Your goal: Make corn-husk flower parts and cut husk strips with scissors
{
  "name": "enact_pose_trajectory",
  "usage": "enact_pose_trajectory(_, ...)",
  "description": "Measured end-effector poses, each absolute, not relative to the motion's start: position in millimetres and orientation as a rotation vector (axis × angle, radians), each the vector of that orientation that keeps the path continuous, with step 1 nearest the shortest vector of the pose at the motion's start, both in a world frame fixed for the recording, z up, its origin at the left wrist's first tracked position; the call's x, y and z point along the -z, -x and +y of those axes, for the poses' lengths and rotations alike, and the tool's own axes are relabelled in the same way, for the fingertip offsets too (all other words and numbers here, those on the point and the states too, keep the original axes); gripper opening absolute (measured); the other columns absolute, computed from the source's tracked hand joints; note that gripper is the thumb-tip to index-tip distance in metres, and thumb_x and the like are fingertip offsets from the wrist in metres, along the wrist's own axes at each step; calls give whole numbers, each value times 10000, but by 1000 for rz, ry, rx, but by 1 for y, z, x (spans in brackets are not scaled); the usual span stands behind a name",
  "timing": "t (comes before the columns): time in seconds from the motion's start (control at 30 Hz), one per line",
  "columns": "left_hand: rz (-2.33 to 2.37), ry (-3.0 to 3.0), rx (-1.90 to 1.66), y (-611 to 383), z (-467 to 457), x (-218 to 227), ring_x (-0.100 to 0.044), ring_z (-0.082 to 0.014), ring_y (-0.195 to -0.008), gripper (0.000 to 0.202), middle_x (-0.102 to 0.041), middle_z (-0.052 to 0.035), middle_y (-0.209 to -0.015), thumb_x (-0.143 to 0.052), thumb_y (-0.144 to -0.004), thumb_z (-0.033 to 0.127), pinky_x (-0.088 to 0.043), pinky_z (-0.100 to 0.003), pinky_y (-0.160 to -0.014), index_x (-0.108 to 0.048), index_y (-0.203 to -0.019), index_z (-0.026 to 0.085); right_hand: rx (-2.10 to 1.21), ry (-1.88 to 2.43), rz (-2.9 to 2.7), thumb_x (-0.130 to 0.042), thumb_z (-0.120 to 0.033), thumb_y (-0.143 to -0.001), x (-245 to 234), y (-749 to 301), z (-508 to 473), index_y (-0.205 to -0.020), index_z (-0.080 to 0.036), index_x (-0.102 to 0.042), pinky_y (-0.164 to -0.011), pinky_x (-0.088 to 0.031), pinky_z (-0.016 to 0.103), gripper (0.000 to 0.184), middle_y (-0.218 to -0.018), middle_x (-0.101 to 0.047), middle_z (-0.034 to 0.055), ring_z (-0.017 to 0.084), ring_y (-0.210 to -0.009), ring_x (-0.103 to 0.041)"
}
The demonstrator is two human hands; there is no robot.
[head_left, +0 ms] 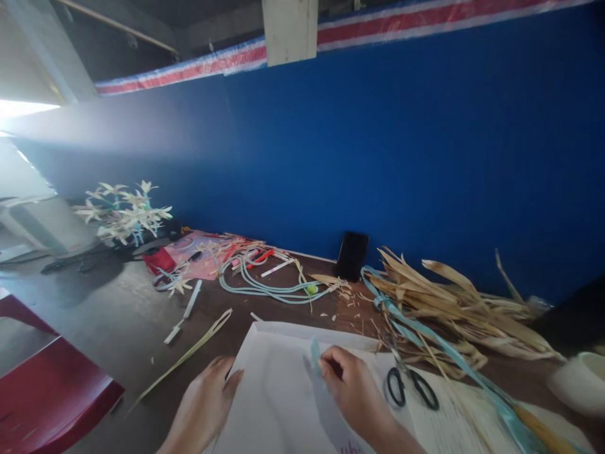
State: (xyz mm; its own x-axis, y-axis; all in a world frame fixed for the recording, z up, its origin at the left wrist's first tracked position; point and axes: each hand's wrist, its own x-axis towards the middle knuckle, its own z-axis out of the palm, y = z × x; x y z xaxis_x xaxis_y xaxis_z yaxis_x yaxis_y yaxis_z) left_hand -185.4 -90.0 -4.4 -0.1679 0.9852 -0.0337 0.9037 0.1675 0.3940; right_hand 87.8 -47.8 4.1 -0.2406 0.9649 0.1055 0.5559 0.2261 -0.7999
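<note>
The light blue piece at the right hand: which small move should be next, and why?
Probably lay the light blue piece flat on the white paper. The right hand pinches it over the sheet, and the left hand is at the paper's left edge, so it could steady it. Whether the piece already touches the paper, I cannot tell.

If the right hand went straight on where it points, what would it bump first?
Beyond the pale blue strip it pinches, the right hand would likely meet the far edge of the white paper, then the looped cord; depth is unclear.
</note>
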Motion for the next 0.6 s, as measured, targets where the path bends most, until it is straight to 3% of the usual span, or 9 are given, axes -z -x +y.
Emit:
enact_pose_trajectory(0.17,2114,-1787,-450,199,-109,8,-612,-196,-915,304,-652,-67,-981,-374,-879,377,-428,-277,-797,-629,-924,217,-841,1442,-2058,-505,-226,-801,-7,-86,-66,-683,-218,-590,-562,-336,211,146,-690,-644,-8,133,-616,-550)
enact_pose_trajectory(0.33,2112,-1775,-460,205,-119,11,-624,-199,-924,298,-663,-55,-984,-400,-863,390,-451,-263,-783,-641,-950,237,-859,1498,-2060,-478,-295,-838,-15,-101,-81,-726,-239,-608,-571,-366,215,181,-730,-671,-3,154,-656,-588)
enact_pose_trajectory(0.5,2065,-1800,-449,200,-121,11,-627,-193,-904,299,-664,-52,-949,-394,-865,385,-454,-254,-774,-647,-915,236,-568,1644,-1908,-448,-402,-864,-7,-155,-70,-781,-242,-622,-602,-407,233,250,-728,-672,11,162,-638,-597)
enact_pose_trajectory(0.6,2038,-1787,-413,194,-120,11,-623,-198,-917,297,-658,-64,-958,-392,-861,376,-452,-262,-782,-646,-900,227,-379,1759,-1776,-407,-394,-859,-3,-196,-56,-908,-237,-650,-649,-443,251,293,-857,-699,52,189,-728,-632)
